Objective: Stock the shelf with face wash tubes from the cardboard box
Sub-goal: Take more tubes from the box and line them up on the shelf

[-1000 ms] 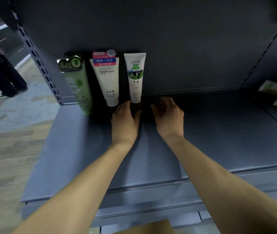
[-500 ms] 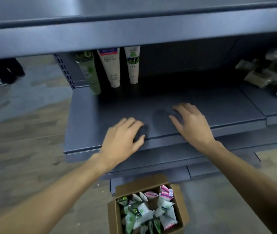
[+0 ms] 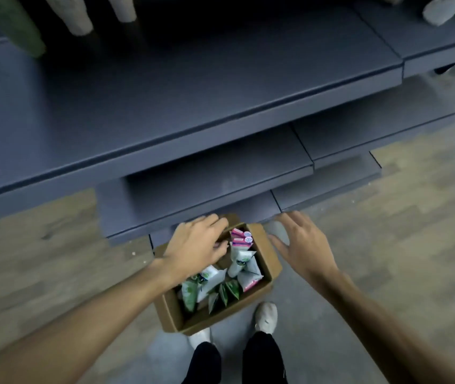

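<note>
Your left hand (image 3: 197, 245) is over the cardboard box (image 3: 269, 253) on the floor, fingers curled among the face wash tubes (image 3: 241, 261); whether it grips one you cannot tell. Your right hand (image 3: 302, 245) hovers spread and empty beside the box's right wall. A hasty grab in that loose heap could drag neighbouring tubes out. On the shelf (image 3: 193, 87), the stocked tubes are cut off at the top edge and blurred.
</note>
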A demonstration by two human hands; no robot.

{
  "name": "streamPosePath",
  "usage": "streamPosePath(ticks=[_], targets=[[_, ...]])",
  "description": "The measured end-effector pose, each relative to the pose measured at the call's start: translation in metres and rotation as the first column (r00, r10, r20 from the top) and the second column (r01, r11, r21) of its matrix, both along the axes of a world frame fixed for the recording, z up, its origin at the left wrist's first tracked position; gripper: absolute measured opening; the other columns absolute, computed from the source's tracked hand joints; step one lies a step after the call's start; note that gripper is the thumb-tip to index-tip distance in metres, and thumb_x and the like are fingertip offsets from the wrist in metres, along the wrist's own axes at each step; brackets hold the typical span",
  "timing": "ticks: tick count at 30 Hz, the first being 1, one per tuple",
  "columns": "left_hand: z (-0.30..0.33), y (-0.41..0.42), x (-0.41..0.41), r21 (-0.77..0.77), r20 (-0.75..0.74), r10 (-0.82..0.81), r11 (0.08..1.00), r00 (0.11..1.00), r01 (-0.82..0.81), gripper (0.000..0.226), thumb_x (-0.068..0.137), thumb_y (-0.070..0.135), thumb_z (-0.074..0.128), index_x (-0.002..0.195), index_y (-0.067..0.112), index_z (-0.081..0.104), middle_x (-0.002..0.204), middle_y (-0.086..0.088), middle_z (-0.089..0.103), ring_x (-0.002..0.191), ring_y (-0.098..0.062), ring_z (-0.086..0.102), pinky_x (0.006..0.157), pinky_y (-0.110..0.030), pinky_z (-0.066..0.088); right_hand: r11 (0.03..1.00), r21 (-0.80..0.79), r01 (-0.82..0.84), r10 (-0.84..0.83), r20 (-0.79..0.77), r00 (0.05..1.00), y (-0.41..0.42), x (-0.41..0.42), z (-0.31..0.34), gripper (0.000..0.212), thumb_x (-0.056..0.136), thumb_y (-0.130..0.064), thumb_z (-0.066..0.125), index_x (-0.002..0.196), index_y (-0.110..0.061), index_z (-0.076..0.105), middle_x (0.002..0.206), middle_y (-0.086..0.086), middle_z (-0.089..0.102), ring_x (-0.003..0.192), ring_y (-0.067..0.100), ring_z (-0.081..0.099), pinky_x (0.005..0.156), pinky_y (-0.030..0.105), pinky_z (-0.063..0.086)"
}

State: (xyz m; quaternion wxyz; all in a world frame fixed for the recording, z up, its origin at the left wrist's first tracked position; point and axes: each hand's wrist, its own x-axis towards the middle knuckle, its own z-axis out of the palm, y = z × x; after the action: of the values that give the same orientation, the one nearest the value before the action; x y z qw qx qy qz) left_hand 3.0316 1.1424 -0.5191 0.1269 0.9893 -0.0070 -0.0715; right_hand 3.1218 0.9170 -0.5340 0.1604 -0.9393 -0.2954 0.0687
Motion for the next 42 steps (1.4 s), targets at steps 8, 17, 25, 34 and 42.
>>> streamPosePath(ticks=[8,17,25,34,42], targets=[[-0.115,-0.016,-0.046,-0.054,-0.269,0.097,0.992,0.958,-0.116,0.03,0.086,0.042,0.053,0.111,0.027,0.055,0.108,0.009,0.061,0.1,-0.019,0.063,0.072,-0.034,0.051,0.983,-0.179,0.035,-0.099,-0.362,0.927,-0.018,-0.043,-0.108,0.035,0.09,-0.033,0.065,0.121,-0.019,0.058,0.115,0.001,0.059,0.104,0.027,0.06,0.076,0.035,0.048],[-0.192,-0.028,-0.041,-0.135,-0.292,0.281,0.934,0.914,-0.33,0.037,0.086,0.035,0.062,0.119,0.025,0.049,0.113,0.005,0.052,0.094,-0.023,0.064,0.07,-0.037,0.052,0.987,-0.157,0.041,-0.106,-0.436,0.894,0.002,-0.042,-0.169,0.036,0.093,-0.032,0.061,0.127,-0.023,0.053,0.117,0.002,0.058,0.099,0.027,0.06,0.069,0.027,0.037],[-0.216,-0.015,-0.011,0.11,-0.213,0.19,0.979,0.958,-0.17,0.042,0.087,0.009,0.063,0.127,0.017,0.05,0.118,0.0,0.052,0.086,-0.024,0.068,0.061,-0.035,0.055,0.991,-0.131,0.015,-0.068,-0.411,0.909,0.024,-0.03,-0.191,0.041,0.094,-0.026,0.061,0.133,-0.02,0.048,0.123,0.004,0.059,0.104,0.028,0.06,0.079,0.037,0.051],[-0.222,-0.018,0.014,0.18,-0.317,0.196,0.973,0.928,-0.144,0.024,0.088,0.003,0.05,0.108,0.014,0.059,0.105,-0.006,0.062,0.101,-0.03,0.062,0.068,-0.036,0.044,0.969,-0.231,-0.081,0.031,-0.215,0.976,0.043,-0.021,-0.212,0.06,0.095,-0.011,0.057,0.149,-0.01,0.031,0.142,0.005,0.043,0.125,0.021,0.041,0.106,0.029,0.036],[-0.228,-0.021,0.018,0.346,-0.308,0.069,0.937,0.949,0.044,0.027,0.09,0.006,0.052,0.112,0.019,0.062,0.11,0.0,0.065,0.109,-0.025,0.057,0.06,-0.03,0.031,0.91,-0.322,-0.26,0.194,-0.223,0.955,0.047,-0.012,-0.221,0.031,0.088,-0.003,0.052,0.116,-0.014,0.061,0.123,0.003,0.055,0.12,0.023,0.043,0.104,0.03,0.036]])
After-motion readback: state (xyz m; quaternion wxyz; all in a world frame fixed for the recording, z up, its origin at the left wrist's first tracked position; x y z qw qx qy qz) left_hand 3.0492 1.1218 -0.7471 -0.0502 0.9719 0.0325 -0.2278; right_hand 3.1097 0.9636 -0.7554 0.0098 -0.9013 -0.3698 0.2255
